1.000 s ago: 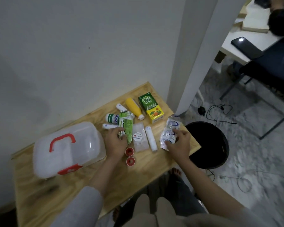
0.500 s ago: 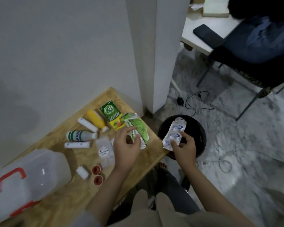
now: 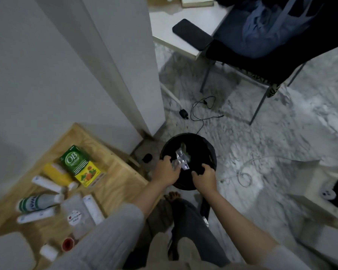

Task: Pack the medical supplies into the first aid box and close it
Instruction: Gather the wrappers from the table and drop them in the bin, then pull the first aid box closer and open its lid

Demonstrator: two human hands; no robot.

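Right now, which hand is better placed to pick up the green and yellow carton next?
Left hand: it is nearer the green and yellow carton on the wooden table.

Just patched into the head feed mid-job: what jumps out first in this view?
Both hands are off the table and over the black bin on the floor: the left hand and right hand grip its near rim, with silvery packets lying inside. On the wooden table at lower left, the supplies are unpacked, the green and yellow OB box brightest among white tubes.
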